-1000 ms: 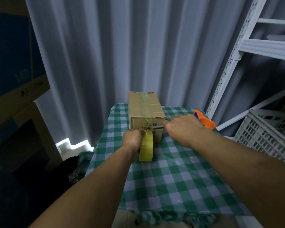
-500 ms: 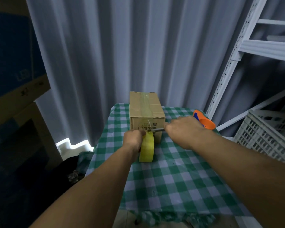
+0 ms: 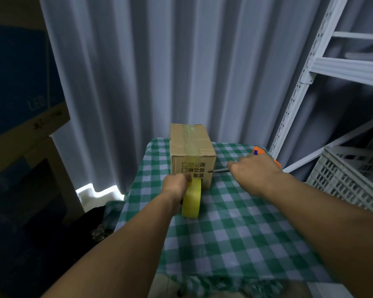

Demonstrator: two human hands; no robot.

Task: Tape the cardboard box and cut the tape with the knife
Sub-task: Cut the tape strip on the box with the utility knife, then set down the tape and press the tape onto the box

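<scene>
The left hand (image 3: 177,186) is closed on a yellow roll of tape (image 3: 192,198) standing on edge on the checked tablecloth (image 3: 235,229), just in front of the near face of the cardboard box (image 3: 192,153). The right hand (image 3: 254,171) grips the knife (image 3: 219,170) — only its thin blade shows, pointing left with the tip at the right edge of the box's near face. A strip of tape already runs along the top seam of the box and down over the near edge, so the taping appears largely done; whether the strip is severed from the roll cannot be told, and the cut seems the step in hand or just finishing. Behind the right hand, at the far right of the table, lies an orange and blue object (image 3: 258,151), partly hidden. Further right stand a white metal shelf frame (image 3: 306,78) and a white plastic crate (image 3: 349,177); grey curtains (image 3: 159,72) hang behind, and stacked cartons (image 3: 19,104) rise at left — nothing obstructs the box.
</scene>
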